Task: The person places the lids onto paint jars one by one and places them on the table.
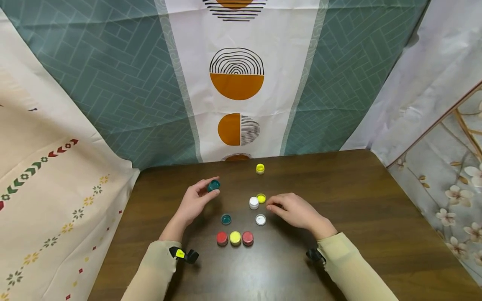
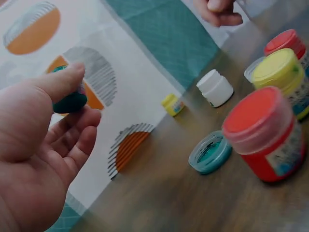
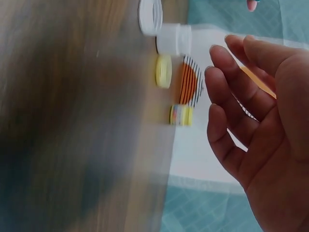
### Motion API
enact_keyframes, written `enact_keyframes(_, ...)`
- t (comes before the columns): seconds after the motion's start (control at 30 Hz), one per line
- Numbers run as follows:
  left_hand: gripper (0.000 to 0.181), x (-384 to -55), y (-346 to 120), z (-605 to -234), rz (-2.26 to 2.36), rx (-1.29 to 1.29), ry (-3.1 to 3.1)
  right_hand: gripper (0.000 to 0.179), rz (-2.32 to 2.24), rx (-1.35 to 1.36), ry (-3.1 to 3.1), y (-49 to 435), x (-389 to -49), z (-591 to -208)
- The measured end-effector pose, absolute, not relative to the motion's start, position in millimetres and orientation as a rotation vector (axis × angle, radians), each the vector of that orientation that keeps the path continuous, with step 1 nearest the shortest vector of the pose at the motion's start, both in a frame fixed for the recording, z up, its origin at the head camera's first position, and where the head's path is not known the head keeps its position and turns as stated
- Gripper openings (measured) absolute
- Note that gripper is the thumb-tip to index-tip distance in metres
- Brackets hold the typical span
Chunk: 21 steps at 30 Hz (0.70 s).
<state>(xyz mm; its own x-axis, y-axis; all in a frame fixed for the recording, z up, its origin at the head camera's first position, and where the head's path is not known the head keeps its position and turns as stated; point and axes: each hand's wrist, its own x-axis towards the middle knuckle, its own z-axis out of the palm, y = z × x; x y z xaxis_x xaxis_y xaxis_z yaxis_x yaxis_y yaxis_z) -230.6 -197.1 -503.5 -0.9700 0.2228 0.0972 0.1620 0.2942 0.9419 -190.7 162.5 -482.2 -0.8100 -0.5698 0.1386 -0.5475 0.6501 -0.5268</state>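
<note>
My left hand (image 1: 194, 200) pinches a small dark-green paint jar (image 1: 214, 185) between thumb and fingers, held above the table. In the left wrist view the green jar (image 2: 70, 96) is partly hidden by the thumb. My right hand (image 1: 293, 209) hovers, loosely curled and holding nothing, just right of a white jar (image 1: 254, 203) and a yellow lid (image 1: 261, 198). A green lid (image 1: 226, 219) and a white lid (image 1: 260, 219) lie on the table between the hands.
Nearest me, a red jar (image 1: 222, 238), a yellow jar (image 1: 235, 238) and a darker red jar (image 1: 247, 238) stand in a row. Another yellow jar (image 1: 260, 169) stands near the back edge of the wooden table (image 1: 339, 184). A patterned cloth (image 1: 241, 108) hangs behind.
</note>
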Motion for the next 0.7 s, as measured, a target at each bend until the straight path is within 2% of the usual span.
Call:
enact_keyframes(0.23,0.048,-205.5,-201.2,-503.6,2.083,0.352,2.335,0.018,-0.805,-1.027,2.788,127.2,-193.8,-480.0)
enact_keyframes(0.37,0.040,-200.2,-201.0,-514.1,2.172,0.393,2.261,0.018,-0.717,-1.085,2.770,110.3,-194.8,-479.6)
enact_keyframes(0.7,0.036,-192.9,-207.5,-528.2,2.245,0.541,2.113,0.019,-0.577,-1.162,2.721,82.7,-197.4,-481.3)
